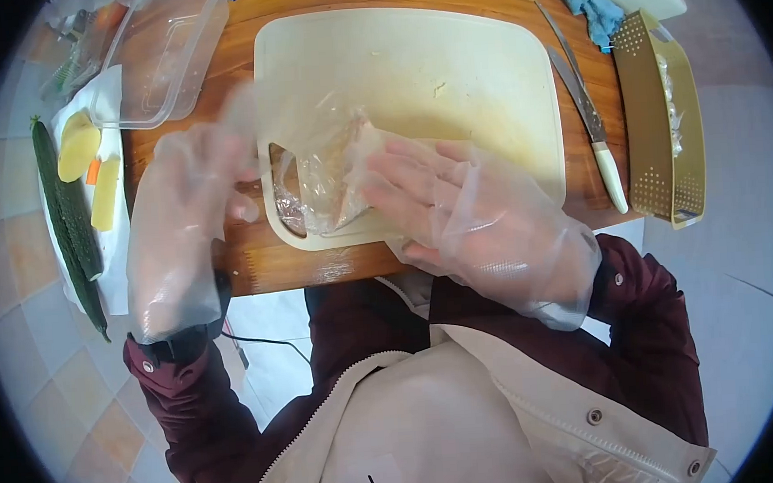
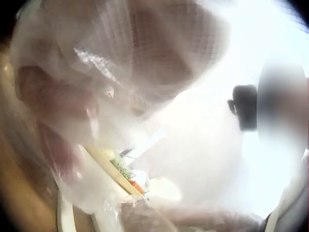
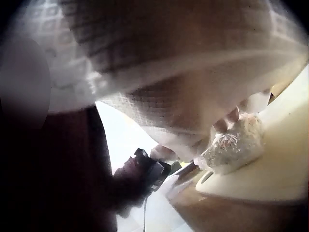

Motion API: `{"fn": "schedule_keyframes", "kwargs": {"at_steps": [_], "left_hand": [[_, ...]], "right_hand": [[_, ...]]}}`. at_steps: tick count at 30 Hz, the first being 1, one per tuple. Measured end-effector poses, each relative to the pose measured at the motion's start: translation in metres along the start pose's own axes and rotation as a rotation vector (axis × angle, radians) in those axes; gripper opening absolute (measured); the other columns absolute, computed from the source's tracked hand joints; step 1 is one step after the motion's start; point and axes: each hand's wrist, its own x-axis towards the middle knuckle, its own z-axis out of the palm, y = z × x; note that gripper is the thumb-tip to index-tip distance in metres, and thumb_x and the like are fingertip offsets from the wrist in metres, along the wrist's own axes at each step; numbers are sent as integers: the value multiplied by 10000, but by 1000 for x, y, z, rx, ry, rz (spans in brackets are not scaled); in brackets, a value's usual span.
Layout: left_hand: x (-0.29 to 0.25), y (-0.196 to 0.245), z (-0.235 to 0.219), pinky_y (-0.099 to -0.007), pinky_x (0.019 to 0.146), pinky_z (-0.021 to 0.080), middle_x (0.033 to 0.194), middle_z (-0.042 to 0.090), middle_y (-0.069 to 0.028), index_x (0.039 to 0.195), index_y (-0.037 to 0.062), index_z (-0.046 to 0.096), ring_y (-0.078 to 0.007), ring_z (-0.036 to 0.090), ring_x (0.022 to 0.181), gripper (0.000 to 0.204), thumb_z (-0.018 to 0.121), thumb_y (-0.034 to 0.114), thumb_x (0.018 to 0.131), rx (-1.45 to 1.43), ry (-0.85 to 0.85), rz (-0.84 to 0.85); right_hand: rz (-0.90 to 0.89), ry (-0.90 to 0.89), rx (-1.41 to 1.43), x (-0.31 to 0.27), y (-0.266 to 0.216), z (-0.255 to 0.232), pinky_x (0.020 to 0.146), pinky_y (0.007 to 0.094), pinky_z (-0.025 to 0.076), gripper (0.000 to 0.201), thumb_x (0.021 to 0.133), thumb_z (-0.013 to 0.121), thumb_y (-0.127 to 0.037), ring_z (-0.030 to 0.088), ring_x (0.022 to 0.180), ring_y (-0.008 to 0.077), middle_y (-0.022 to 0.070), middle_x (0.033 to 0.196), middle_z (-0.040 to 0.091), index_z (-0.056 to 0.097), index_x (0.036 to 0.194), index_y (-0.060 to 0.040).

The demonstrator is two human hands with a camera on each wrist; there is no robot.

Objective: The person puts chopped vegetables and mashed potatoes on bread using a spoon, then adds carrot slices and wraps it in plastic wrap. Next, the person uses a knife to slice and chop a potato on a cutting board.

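Observation:
A clear film-wrapped bundle (image 1: 334, 178) lies at the left front of the cream cutting board (image 1: 410, 54), partly over its handle slot. My right hand (image 1: 482, 218), in a loose clear plastic glove, rests against the bundle's right side with its fingers extended. In the right wrist view, the fingertips touch the wrapped bundle (image 3: 234, 147). The gloved left hand (image 1: 189, 200) is raised at the board's left edge, blurred at the fingertips; whether it holds any film cannot be told. In the left wrist view, the left hand (image 2: 96, 92) fills the upper left, its fingers bent.
Left of the board are a clear plastic container (image 1: 167, 60), cucumbers (image 1: 71, 216) and yellow pieces (image 1: 105, 195) on white paper. A white-handled knife (image 1: 608, 170), another blade, a blue cloth (image 1: 589, 3) and a perforated tan basket (image 1: 645, 119) stand at the right.

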Motion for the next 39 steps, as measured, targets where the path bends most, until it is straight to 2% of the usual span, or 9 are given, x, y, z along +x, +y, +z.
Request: {"fn": "schedule_keyframes", "kwargs": {"at_steps": [8,15,17,20,22,25,33,36,39], "left_hand": [[40,-1,16,-367,812,516,863,647,-117,1035,-30,642,-234,653,866,401,715,350,929,480,-109,291],[39,11,8,-258,827,494,995,627,-6,1111,48,620,-98,631,930,276,751,239,960,150,-228,189],[36,2,20,-254,770,485,973,642,1,1146,45,644,-93,642,925,351,695,371,1025,-156,-32,218],[17,11,18,-277,760,485,920,641,-42,1120,20,637,-128,623,877,545,639,555,1022,102,48,248],[0,0,11,-284,752,486,942,655,-54,1135,0,635,-125,621,878,616,626,603,1011,47,77,163],[-25,2,9,-309,721,484,958,678,-83,1107,-34,664,-129,618,882,718,606,672,987,41,174,2],[-16,-11,24,-290,607,419,791,621,-13,917,-13,708,-86,542,695,258,748,239,958,359,-42,19],[-20,-16,25,-274,591,390,776,577,16,875,5,689,-62,491,669,255,721,233,985,-52,-2,181],[-28,-3,25,-266,568,362,758,533,39,833,19,662,-54,438,637,285,708,245,1001,-84,105,-18]], "right_hand": [[-130,251,-136,3,-6,15,983,338,518,462,896,628,-155,624,1264,278,167,1326,684,647,1294,80],[-150,355,-127,8,-1,21,887,347,539,359,867,619,-108,663,1068,264,165,1099,687,654,1163,92],[-162,389,-122,9,0,23,869,342,542,347,867,618,-105,668,1028,261,159,1050,683,651,1151,92],[-118,392,-122,7,-2,21,850,335,544,337,868,619,-105,676,973,256,147,978,686,643,1142,90],[-29,114,52,5,-5,10,1097,399,470,460,938,657,-193,610,1298,301,168,1393,656,627,1327,53],[-32,77,60,6,-4,5,1101,405,467,483,936,676,-214,603,1315,297,166,1396,650,621,1339,45],[-36,78,9,7,-7,9,1116,414,451,530,934,703,-264,587,1351,298,167,1402,645,613,1364,33],[-32,106,-6,6,-6,13,1116,416,449,531,931,709,-258,586,1353,297,169,1407,643,614,1363,36],[-34,72,8,8,-5,8,1114,418,451,528,933,709,-254,586,1355,295,167,1413,642,616,1363,38]]}}
